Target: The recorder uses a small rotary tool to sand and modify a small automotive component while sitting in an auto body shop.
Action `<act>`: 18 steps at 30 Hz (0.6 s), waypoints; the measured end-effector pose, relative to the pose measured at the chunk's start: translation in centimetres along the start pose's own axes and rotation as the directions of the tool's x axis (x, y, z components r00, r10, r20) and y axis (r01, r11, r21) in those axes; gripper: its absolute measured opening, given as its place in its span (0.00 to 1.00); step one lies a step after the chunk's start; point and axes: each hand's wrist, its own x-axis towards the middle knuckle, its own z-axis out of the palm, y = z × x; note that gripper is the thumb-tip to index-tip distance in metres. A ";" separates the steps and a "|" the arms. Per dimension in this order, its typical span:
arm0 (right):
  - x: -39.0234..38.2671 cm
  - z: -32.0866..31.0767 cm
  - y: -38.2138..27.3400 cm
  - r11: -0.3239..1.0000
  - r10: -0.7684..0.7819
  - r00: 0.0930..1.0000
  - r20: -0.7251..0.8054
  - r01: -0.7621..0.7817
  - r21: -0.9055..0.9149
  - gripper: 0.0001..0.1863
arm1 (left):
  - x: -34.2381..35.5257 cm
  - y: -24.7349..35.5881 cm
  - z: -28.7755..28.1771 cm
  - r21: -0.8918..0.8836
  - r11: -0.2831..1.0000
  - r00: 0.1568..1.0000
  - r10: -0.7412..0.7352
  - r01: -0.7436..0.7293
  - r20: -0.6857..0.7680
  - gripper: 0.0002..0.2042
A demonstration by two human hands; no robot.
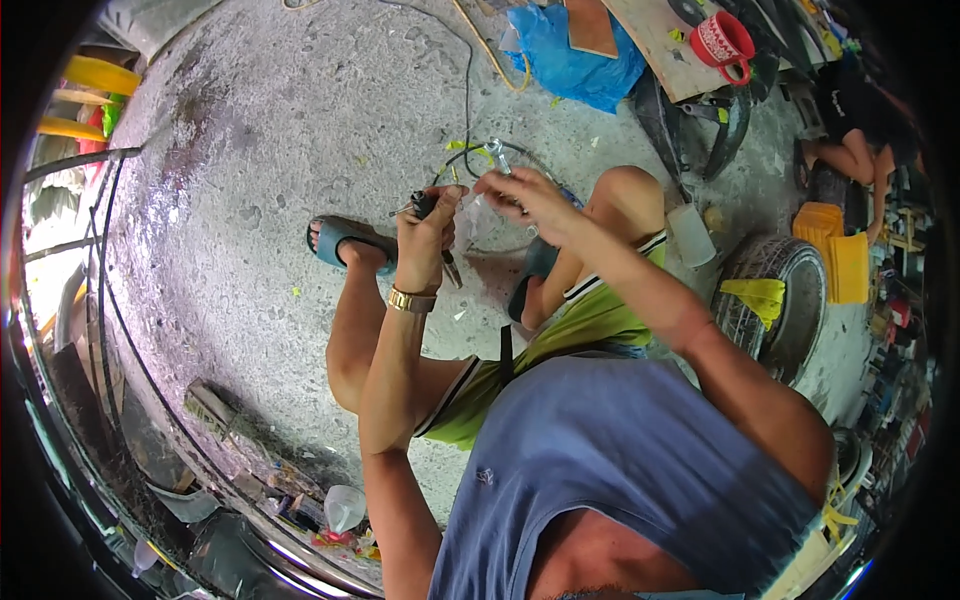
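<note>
My left hand [425, 232] is closed round a dark tool [424, 205] over the floor between my knees. A thin pointed metal end [453, 270] shows below the fist; the grip hides the tool's exact kind. Close beside it, my right hand [532, 205] has its fingers stretched toward the left one, loosely apart and slightly blurred. I make out nothing held in it. Just beyond the right fingers is a shiny metal piece [494, 148], near a loop of dark cable [468, 110] and a yellow-green strip [478, 150].
A blue plastic bag [580, 75] and a red patterned mug [722, 45] on a board are at the far right. Tyres [800, 310], a yellow container [835, 250] and another person [860, 150] are to the right. Black metal bars [110, 330] and clutter line the left.
</note>
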 end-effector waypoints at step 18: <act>-0.3 1.1 6.8 0.962 -0.063 0.991 -0.115 0.091 0.256 0.16 | -0.9 -4.2 -1.2 0.362 0.930 0.997 0.042 -0.065 0.072 0.09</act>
